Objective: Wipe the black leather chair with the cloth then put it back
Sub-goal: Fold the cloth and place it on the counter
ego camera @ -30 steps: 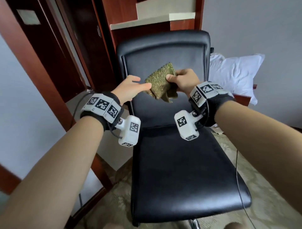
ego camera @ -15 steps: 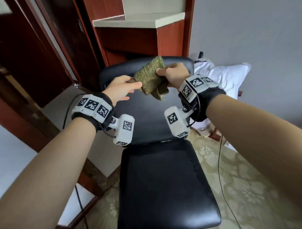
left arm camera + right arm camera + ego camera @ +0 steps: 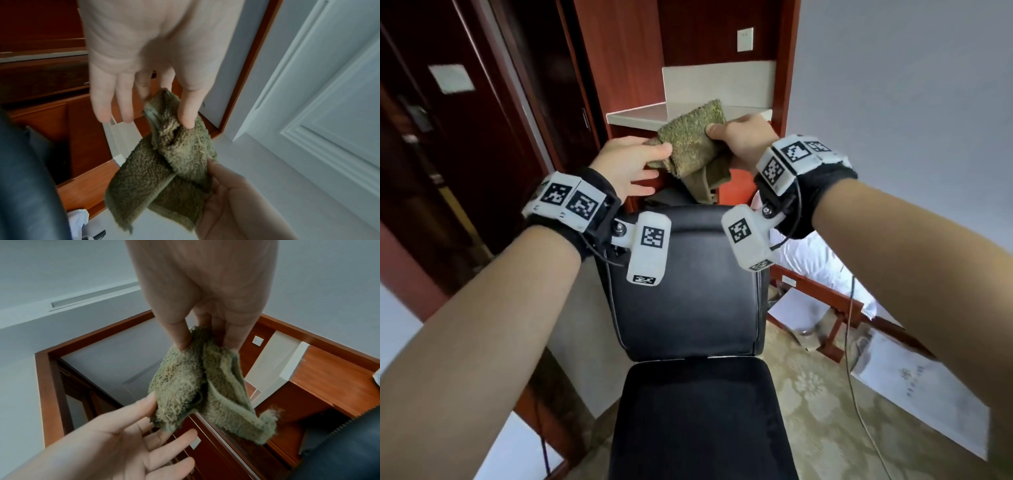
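The green terry cloth (image 3: 693, 144) hangs folded in the air above the top of the black leather chair's backrest (image 3: 688, 291), level with a pale counter ledge. My right hand (image 3: 741, 137) grips its right side, thumb on top. My left hand (image 3: 631, 164) pinches the cloth's left corner between thumb and forefinger, with the other fingers straight and spread. The left wrist view shows the cloth (image 3: 164, 170) held under my thumb. In the right wrist view its loose layers (image 3: 185, 386) dangle from my right fingers. The chair seat (image 3: 698, 421) lies below my forearms.
The pale counter ledge (image 3: 688, 113) sits in a red-brown wooden niche just behind the cloth. Dark wooden doors (image 3: 465, 154) stand at left. A white pillow (image 3: 818, 260), a wooden frame, paper sheets (image 3: 921, 394) and a thin cable (image 3: 856, 394) lie right of the chair.
Both hands have carried the cloth up from in front of the backrest to above its top, nearer the counter ledge. My head has moved up and forward too.
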Tool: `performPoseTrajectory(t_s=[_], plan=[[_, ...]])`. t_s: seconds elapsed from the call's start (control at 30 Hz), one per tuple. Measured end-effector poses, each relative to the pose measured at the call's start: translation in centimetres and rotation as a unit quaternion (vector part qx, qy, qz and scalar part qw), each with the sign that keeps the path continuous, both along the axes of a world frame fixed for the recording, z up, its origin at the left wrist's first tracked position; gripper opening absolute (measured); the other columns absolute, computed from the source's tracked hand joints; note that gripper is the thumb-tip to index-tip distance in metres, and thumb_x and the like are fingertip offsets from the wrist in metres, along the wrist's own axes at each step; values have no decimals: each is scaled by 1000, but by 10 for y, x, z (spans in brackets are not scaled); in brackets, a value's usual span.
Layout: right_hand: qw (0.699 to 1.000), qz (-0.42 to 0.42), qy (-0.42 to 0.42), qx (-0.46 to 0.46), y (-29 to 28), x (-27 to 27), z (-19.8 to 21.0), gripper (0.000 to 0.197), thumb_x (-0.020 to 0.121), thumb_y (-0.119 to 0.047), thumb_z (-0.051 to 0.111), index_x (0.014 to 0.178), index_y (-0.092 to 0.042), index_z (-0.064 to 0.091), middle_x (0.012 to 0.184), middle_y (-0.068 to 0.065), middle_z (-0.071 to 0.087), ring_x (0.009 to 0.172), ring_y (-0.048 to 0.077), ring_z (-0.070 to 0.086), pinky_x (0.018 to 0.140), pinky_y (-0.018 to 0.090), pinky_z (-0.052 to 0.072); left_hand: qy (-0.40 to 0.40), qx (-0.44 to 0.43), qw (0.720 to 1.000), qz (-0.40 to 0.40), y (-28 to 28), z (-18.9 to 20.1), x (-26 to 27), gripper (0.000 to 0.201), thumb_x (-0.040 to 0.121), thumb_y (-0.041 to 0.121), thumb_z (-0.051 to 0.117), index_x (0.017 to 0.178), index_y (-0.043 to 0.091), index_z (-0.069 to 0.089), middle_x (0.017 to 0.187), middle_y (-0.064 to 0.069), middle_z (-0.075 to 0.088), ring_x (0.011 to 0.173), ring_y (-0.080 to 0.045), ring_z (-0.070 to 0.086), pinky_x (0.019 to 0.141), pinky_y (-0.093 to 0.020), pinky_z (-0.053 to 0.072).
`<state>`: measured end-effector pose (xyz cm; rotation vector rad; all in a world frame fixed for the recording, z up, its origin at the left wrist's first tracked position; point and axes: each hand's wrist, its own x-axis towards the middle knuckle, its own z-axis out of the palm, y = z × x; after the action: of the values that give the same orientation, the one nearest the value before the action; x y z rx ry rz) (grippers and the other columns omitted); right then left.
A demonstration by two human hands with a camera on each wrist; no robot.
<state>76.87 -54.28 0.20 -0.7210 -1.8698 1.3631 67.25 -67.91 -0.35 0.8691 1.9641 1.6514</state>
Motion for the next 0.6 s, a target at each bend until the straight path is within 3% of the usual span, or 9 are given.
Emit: performPoseTrajectory(t_s=[0.13, 0.2, 0.33, 0.4, 0.5, 0.6], plan=[[1000, -11, 25, 0, 21, -14, 25, 25, 80, -27, 69, 81, -2, 64, 99, 22, 67, 92, 36, 65, 82, 50, 54, 48, 23, 999, -5, 18, 37, -12, 16, 86, 22, 67, 99, 19, 60, 91, 2, 65, 92, -15, 63, 80, -34, 52], [1000, -17, 24, 4, 32, -20, 35, 34, 77, -30, 70, 88, 2, 64, 100, 24, 66, 93, 38, 64, 81, 52, 53, 59, 41, 997, -16, 27, 49, -21, 20, 86, 22, 67, 104, 16, 61, 90, 1, 66, 87, -13, 65, 76, -32, 53], [999, -20, 29, 7, 45, -23, 46, 25, 83, -28, 68, 73, -7, 59, 103, 23, 66, 93, 36, 65, 82, 50, 54, 47, 59, 996, -41, 49, 54, -36, 20, 86, 20, 67, 103, 13, 61, 91, -1, 70, 83, -11, 69, 72, -31, 55], [1000, -18, 25, 3, 55, -25, 43, 24, 85, -27, 65, 74, -7, 59, 104, 21, 66, 94, 35, 65, 82, 47, 54, 38, 57, 997, -44, 61, 52, -39, 18, 86, 18, 67, 101, 12, 61, 91, -3, 70, 84, -13, 69, 72, -32, 56], [1000, -7, 26, -16, 79, -31, 33, 22, 85, -24, 65, 88, -3, 62, 105, 21, 65, 95, 35, 64, 81, 49, 54, 25, 57, 998, -34, 83, 51, -40, 23, 85, 14, 68, 105, 8, 60, 96, -6, 69, 89, -17, 68, 73, -33, 57], [1000, 18, 17, -19, 110, -34, 25, 15, 87, -21, 63, 80, -7, 60, 107, 21, 65, 98, 35, 63, 84, 49, 53, 28, 50, 998, -15, 110, 48, -35, 35, 84, 13, 69, 116, 4, 57, 107, -10, 66, 97, -22, 66, 74, -33, 57]])
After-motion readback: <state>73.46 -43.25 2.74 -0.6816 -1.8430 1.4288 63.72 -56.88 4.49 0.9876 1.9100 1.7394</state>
